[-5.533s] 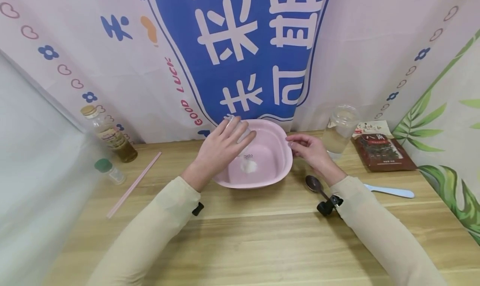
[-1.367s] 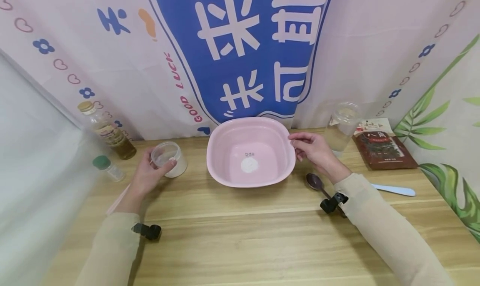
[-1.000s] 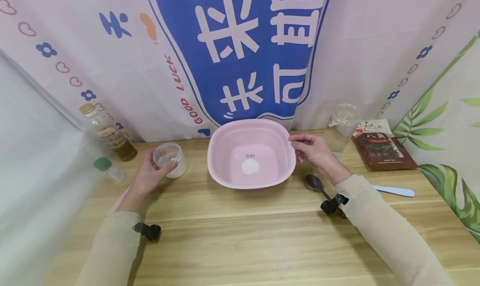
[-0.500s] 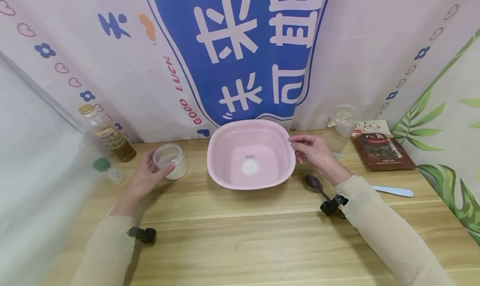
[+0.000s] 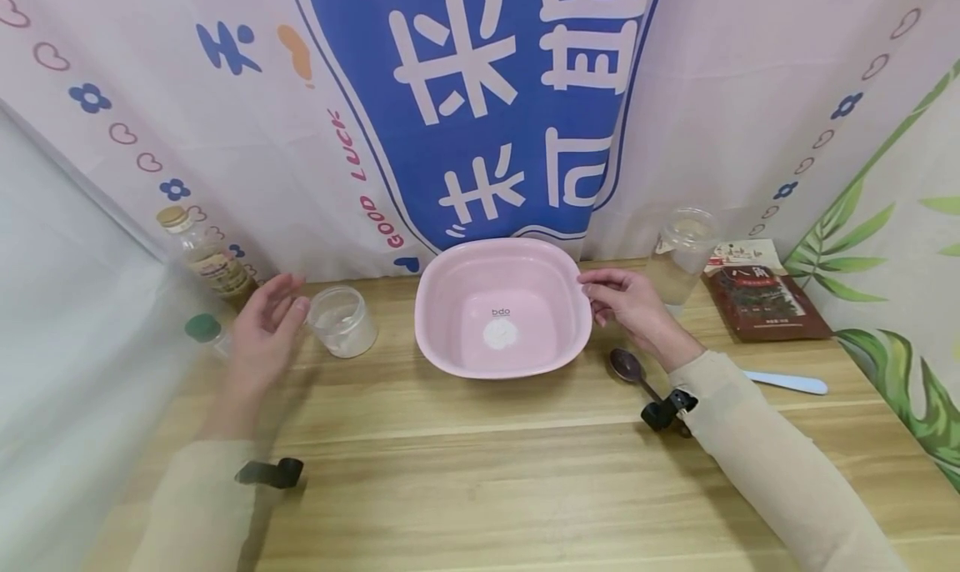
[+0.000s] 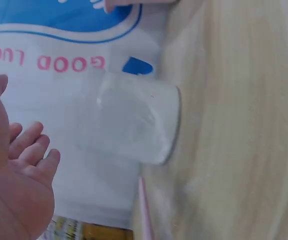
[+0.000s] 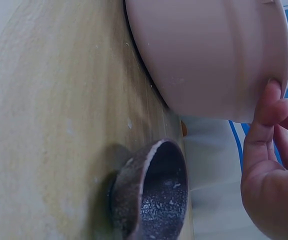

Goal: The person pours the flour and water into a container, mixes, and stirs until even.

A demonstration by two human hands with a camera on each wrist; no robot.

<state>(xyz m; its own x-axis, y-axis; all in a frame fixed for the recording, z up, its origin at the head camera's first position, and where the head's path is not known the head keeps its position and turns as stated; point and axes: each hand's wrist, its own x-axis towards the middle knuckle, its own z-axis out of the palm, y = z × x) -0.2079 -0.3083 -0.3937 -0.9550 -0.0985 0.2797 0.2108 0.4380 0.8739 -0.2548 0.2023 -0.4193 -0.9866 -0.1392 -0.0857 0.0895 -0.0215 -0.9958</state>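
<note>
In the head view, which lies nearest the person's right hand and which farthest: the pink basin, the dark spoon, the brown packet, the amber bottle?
From the right hand:
1. Pink basin: fingers at its right rim.
2. Dark spoon: just below the hand, on the table.
3. Brown packet: farther right, by the backdrop.
4. Amber bottle: far left corner.

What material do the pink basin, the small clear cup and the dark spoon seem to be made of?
Pink basin: probably plastic; smooth, matte, one even colour, moulded rounded rim.
Small clear cup: likely thin plastic; translucent, slightly cloudy wall with white powder showing through.
Dark spoon: unclear; the right wrist view shows a dark, speckled, faintly glossy bowl, perhaps glazed ceramic or coated metal.
</note>
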